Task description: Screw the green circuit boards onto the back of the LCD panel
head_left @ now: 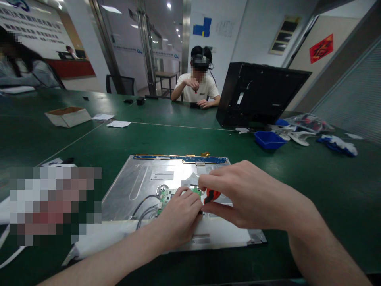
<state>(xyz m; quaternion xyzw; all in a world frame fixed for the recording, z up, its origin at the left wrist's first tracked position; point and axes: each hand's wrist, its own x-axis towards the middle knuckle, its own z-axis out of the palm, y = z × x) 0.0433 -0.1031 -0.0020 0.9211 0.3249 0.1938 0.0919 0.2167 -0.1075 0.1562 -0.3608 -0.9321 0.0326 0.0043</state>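
A flat metal display panel (119, 198) lies on the green table, with a blue circuit strip (178, 159) along its far edge. A small green circuit board (165, 196) sits on the panel's back, and dark and grey cables (145, 212) run from its left side. My right hand (238, 194) grips a screwdriver (212, 195) by its red and black handle over the board's right end. Its tip is hidden. My left hand (184, 214) rests low over the board, close to the screwdriver, fingers bent and together. What lies under its fingertips cannot be seen.
Beyond the panel stand a large black monitor (262, 95), a blue tray (269, 140) and blue-white gloves (337, 145). A cardboard box (68, 116) and papers (118, 124) are at the left. Another person (196, 85) works across the table. A blurred patch covers the near left.
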